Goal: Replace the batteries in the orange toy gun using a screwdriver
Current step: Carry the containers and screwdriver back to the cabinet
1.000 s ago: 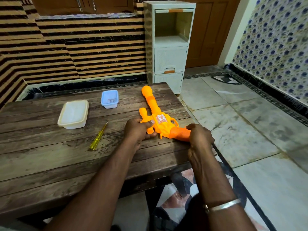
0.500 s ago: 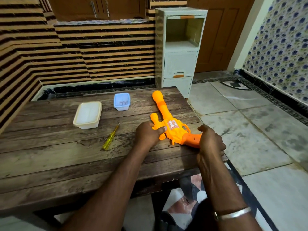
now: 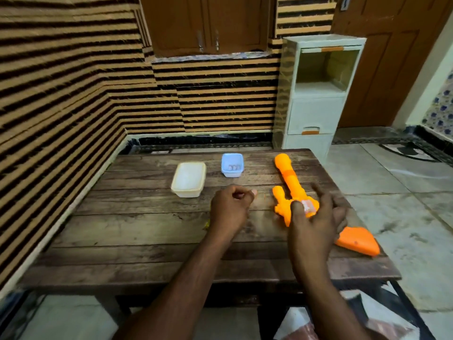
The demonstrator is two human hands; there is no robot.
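Observation:
The orange toy gun (image 3: 290, 177) lies on the wooden table (image 3: 147, 229), barrel pointing away and its grip (image 3: 358, 241) near the right edge. My right hand (image 3: 316, 217) lies across the gun's middle, thumb on the sticker and fingers spread over the far side. My left hand (image 3: 230, 207) is off the gun, to its left, fingers curled low over the table. Only a yellow sliver of the screwdriver (image 3: 207, 225) shows beside that wrist; the rest is hidden under the hand, so I cannot tell whether it is gripped.
A white lidded container (image 3: 188, 179) and a small blue tub (image 3: 232, 165) with small items inside stand at the back of the table. A white drawer unit (image 3: 316, 94) stands behind the table's far right corner. Striped walls run along the left and back; tiled floor lies to the right.
My left hand left the gun and moved left over the screwdriver. My right hand shifted from the gun's grip up onto its body. The view tilted up and left.

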